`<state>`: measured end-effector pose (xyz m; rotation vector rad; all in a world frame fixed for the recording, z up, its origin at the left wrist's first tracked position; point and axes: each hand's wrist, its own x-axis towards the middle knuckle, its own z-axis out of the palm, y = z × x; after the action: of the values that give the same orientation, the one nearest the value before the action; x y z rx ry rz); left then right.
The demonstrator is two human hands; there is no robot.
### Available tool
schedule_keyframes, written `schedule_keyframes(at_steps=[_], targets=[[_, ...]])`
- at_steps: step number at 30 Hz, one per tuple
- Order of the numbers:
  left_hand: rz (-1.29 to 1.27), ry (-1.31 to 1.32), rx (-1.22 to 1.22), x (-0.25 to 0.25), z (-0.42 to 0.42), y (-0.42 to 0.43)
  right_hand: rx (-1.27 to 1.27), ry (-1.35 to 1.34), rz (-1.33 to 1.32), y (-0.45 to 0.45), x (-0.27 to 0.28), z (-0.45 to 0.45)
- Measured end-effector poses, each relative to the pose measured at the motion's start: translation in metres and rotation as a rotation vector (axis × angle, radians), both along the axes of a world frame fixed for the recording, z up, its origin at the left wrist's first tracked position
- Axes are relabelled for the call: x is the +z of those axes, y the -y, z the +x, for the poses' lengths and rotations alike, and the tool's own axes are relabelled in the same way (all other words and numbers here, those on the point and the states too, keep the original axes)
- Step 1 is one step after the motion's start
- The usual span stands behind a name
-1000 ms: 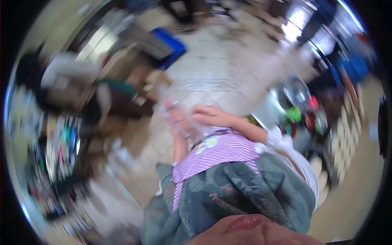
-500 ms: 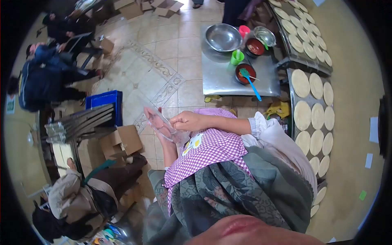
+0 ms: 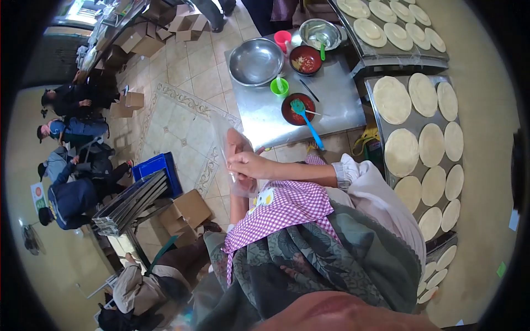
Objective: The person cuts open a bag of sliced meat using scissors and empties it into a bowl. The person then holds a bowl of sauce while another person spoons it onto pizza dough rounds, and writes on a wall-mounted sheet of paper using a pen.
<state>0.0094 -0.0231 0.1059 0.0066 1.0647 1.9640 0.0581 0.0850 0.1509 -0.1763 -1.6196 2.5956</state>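
A clear plastic glove point(image 3: 220, 131) covers my left hand point(image 3: 236, 144), whose fingers stretch upward inside it. My right hand point(image 3: 247, 165) is closed, pinching the loose plastic against the left hand near its palm. Both hands are in front of my purple checked apron point(image 3: 287, 207), close to the near left corner of a steel table point(image 3: 259, 124). Part of the left hand is hidden behind the right.
On the table stand a large metal bowl point(image 3: 256, 62), a red bowl with a blue spatula point(image 3: 312, 132), another red bowl point(image 3: 305, 59), a green cup point(image 3: 280, 86) and a pink cup point(image 3: 282, 38). Trays of flat dough rounds point(image 3: 402, 151) line the right. Several people work at left.
My view has shifted, with the table and dough trays now nearer. My gloved left hand has turned more upright, its fingers pointing up; my right hand still pinches the plastic.
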Motion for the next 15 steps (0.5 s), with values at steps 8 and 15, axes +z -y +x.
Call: schedule_keyframes(at_steps=[8,15], targets=[[-0.082,0.079,-0.322,0.049,0.037,-0.100,-0.444,0.043,0.061,-0.130,0.006,0.051],[-0.110,-0.086,-0.621,0.049,0.043,-0.146,-0.282,-0.031,0.104,-0.207,-0.051,0.080]])
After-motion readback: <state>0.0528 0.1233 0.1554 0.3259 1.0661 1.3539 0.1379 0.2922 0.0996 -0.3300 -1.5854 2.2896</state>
